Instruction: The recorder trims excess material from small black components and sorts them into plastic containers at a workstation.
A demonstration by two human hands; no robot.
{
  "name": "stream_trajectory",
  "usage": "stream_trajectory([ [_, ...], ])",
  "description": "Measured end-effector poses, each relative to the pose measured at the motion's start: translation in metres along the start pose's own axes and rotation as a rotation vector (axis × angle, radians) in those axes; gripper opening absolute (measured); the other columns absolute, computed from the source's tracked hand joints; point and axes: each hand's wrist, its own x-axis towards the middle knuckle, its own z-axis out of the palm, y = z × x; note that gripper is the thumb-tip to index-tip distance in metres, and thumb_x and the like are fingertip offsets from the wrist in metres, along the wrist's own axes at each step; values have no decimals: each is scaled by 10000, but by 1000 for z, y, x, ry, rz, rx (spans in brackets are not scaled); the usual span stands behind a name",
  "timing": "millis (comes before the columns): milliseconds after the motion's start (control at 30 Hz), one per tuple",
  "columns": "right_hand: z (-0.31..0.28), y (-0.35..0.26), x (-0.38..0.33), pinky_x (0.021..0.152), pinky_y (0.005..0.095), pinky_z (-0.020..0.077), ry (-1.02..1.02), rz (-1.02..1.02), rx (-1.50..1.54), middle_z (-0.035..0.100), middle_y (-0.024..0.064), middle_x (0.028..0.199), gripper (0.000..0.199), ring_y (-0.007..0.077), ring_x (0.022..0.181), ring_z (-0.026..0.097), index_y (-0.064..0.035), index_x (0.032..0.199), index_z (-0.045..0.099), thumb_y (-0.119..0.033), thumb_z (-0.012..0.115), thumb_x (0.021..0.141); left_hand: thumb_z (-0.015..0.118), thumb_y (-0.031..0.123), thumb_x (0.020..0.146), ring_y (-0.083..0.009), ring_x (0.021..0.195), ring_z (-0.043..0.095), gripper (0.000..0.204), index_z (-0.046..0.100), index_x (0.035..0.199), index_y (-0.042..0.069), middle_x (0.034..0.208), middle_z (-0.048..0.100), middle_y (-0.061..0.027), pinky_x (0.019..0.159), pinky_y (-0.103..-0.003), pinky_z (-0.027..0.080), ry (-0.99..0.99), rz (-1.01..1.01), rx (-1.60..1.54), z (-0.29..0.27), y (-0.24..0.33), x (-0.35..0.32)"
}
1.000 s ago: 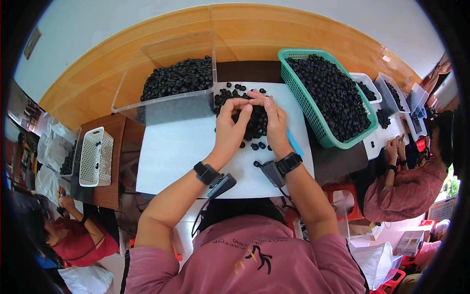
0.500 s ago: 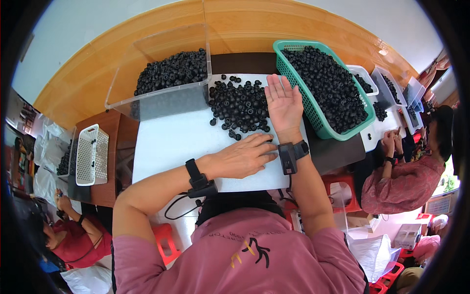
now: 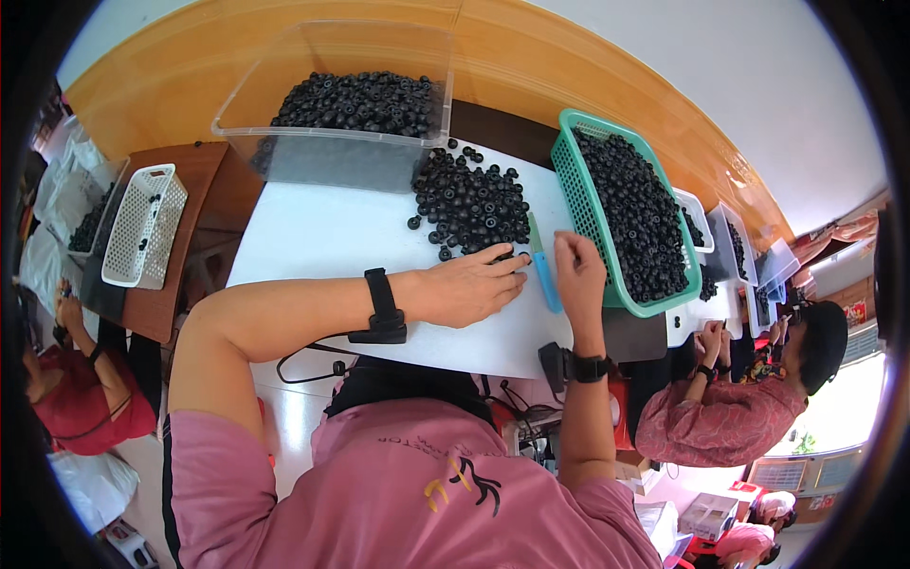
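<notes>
My left hand [image 3: 471,290] lies palm down on the white board [image 3: 327,242], its fingers stretched out. Close to its fingertips sits a small black round piece [image 3: 524,257]. Just beyond is a loose heap of black round pieces [image 3: 474,204], some showing a hole in the middle. A knife with a light blue handle [image 3: 545,282] rests on the board between my two hands, blade pointing away from me. To the knife's right, my right hand [image 3: 581,270] is raised with its fingers curled together. Whatever those fingers may hold is hidden.
A clear plastic bin [image 3: 332,156] of black pieces stands at the far left, a green basket [image 3: 569,161] of them at the right. Beyond that are smaller tubs [image 3: 701,223] and a seated person [image 3: 725,417]. On a side table at left is a white basket [image 3: 142,232]; another person [image 3: 90,398] sits there.
My right hand has gone from open, palm up, to curled fingers, and has drawn back toward me. The blue-handled knife has come into sight. The whole view has turned somewhat.
</notes>
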Motion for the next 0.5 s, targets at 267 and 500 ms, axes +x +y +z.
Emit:
stream_trajectory([
  [267, -7, -7, -21, 703, 403, 503, -179, -175, -594, 617, 157, 953, 336, 328, 819, 627, -16, 1096, 613, -173, 681, 807, 569, 260, 897, -318, 1347, 359, 465, 547, 1255, -37, 1336, 519, -138, 1136, -509, 206, -8, -80, 45, -1, -14, -12],
  [500, -5, -8, -14, 729, 455, 501, -239, -274, -711, 592, 207, 941, 307, 386, 840, 611, 12, 1106, 587, -114, 591, 826, 643, 225, 844, -329, 1378, 315, 490, 552, 1269, 0, 1359, 503, -139, 1143, -519, 187, 1, -138, -142, -34, -17, -23],
])
